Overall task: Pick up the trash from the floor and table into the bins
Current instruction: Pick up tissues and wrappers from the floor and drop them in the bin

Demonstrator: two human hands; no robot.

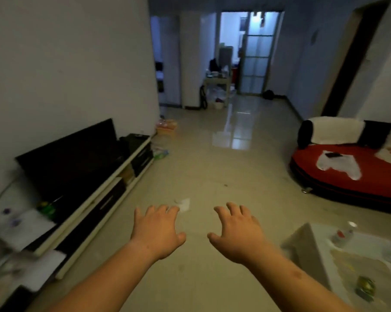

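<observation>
White scrap (183, 204) on the pale tile floor (212, 172), just past the fingertips of the left hand (155, 230). Looks like crumpled paper or tissue; blurred, cannot say more.

Both hands out, palms down, fingers spread, each grip open and empty. Right hand (237, 230) level with the left, well clear of the scrap.

More trash to the grip's right: on the bench (311, 248), a clear bottle (345, 235) lying near the far edge, a green-yellow wrapper (365, 287) nearer the person. Further left and ahead of the left grip, plastic litter (159, 153) lies at the end of the TV stand (113, 181). No bin that I can pick out for certain; a small pale tub (218, 105) far down the hall may be one.

Judgement: step in hand is reaching for the floor scrap. To do it well:
- Take it with the left grip, the nearer one; pinch thumb against two fingers, as a flat thin piece on smooth tile will slide if swept.
- Press down lightly first, then close.
- Keep the right grip free for the bottle.
- Find the bin before loading both hands.

Risk: thin paper tearing or slipping away.
</observation>
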